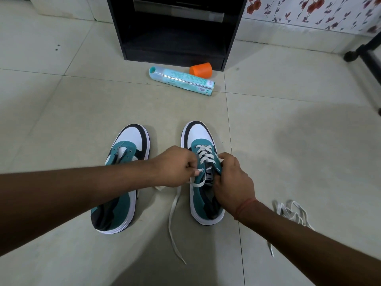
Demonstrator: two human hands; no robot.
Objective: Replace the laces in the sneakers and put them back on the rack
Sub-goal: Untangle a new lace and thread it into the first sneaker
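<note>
Two sneakers stand side by side on the floor, toes toward the rack. Both hands meet over the right sneaker: the left hand pinches the white lace, the right hand grips the eyelet edge. The left sneaker lies under the left forearm.

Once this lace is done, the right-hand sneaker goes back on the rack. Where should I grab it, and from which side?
Grip the right-hand sneaker at the heel collar, coming from above and behind. The heel faces the person, and its opening is clear of laces; the right hand already rests there. The loose lace end trails on the floor, so tuck it first.
</note>
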